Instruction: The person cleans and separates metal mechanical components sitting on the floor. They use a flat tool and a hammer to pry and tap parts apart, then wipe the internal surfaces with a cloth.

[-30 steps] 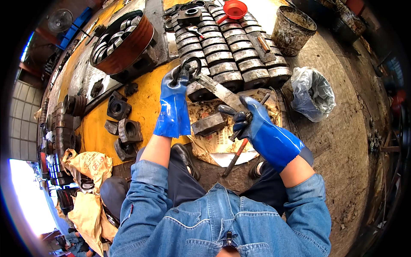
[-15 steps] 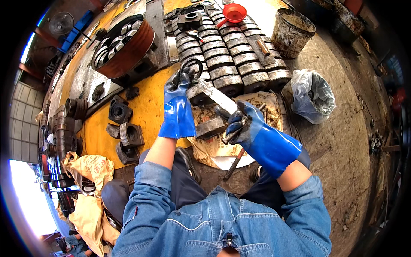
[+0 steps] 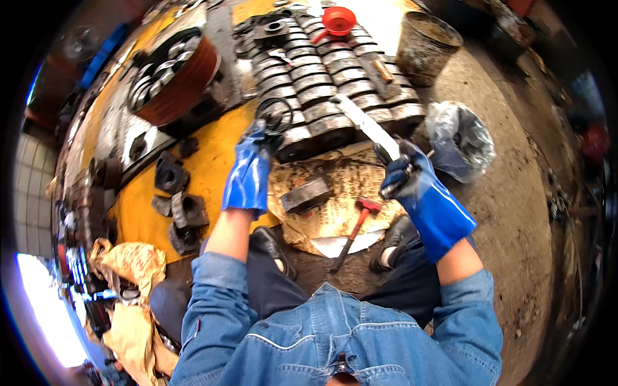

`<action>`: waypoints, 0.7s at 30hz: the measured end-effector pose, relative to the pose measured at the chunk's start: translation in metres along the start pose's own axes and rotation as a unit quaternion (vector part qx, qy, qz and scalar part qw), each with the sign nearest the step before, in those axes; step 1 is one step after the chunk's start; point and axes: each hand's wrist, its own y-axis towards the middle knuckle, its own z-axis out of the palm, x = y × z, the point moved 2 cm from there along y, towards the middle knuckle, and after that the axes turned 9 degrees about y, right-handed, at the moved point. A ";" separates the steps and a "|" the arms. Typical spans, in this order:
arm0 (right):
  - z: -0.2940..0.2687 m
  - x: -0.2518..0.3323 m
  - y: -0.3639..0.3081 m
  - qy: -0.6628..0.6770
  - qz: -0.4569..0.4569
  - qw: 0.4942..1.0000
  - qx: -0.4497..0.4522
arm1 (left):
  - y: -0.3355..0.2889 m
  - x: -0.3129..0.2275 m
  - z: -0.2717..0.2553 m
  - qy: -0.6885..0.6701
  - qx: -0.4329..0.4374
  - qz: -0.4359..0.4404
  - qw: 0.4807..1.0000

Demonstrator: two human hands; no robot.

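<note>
My left hand [image 3: 252,151], in a blue rubber glove with a dark palm, is closed on a black ring [image 3: 290,116], blurred by motion, in front of the stacked metal cylinders [image 3: 331,106]. My right hand [image 3: 412,175], gloved alike, is wrapped round the lower end of a flat, pale strip [image 3: 365,125] that points up and left over the stacks. The strip and ring are apart. Below and between my hands, a dark metal block [image 3: 306,195] rests on a stained paper sack [image 3: 354,177]. A red-headed hammer [image 3: 369,206] lies at its near side.
A red funnel [image 3: 338,22] sits on the stacks. Behind my right hand stand a plastic-lined bin [image 3: 460,141] and a grimy bucket [image 3: 427,48]. At left are a rusty drum of metal rings [image 3: 175,87] and several loose dark blocks [image 3: 189,211]. Brown paper sacks [image 3: 138,325] lie lower left.
My right hand has moved right with the strip, away from the ring. My left hand has shifted slightly left and down with the ring. The hammer is now uncovered.
</note>
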 end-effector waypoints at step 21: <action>-0.200 0.239 0.002 -0.839 -0.138 0.090 -0.519 | -0.024 -0.006 0.006 0.405 0.071 0.116 0.904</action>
